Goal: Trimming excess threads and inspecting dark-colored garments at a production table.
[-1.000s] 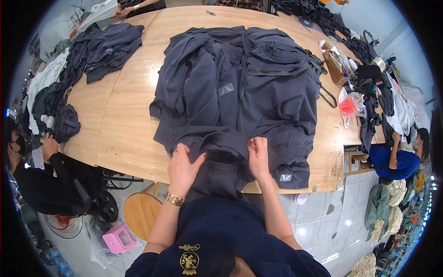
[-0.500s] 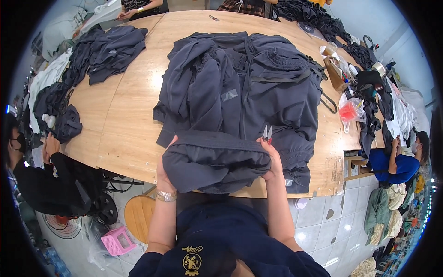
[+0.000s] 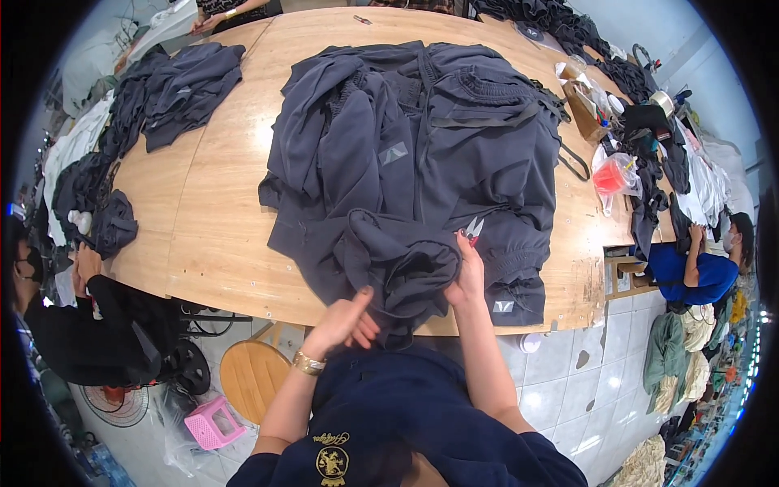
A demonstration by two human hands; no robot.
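At the table's front edge, a dark grey garment [image 3: 337,258] lies partly bunched, a rounded opening in its cloth turned toward me. My right hand [image 3: 466,276] grips the rim of this opening at its right side. The same hand also keeps a small pair of thread snips [image 3: 474,230], blades pointing away from me and red by the fingers. My left hand [image 3: 345,325] is off the cloth or just at its lower edge, fingers apart, holding nothing. Beyond lies a broad pile of dark grey garments [image 3: 479,178] with gathered elastic edges and small light patches.
More dark garments [image 3: 191,89] lie at the far left of the wooden table [image 3: 215,203]. A bag of red drink [image 3: 613,177] and a carton [image 3: 584,109] stand at right. Co-workers sit at both sides. A round stool [image 3: 253,377] stands near my left arm.
My left hand has let go of the garment's left side and come down toward me. The stretched band has slackened into a rounded opening, still gripped by my right hand.
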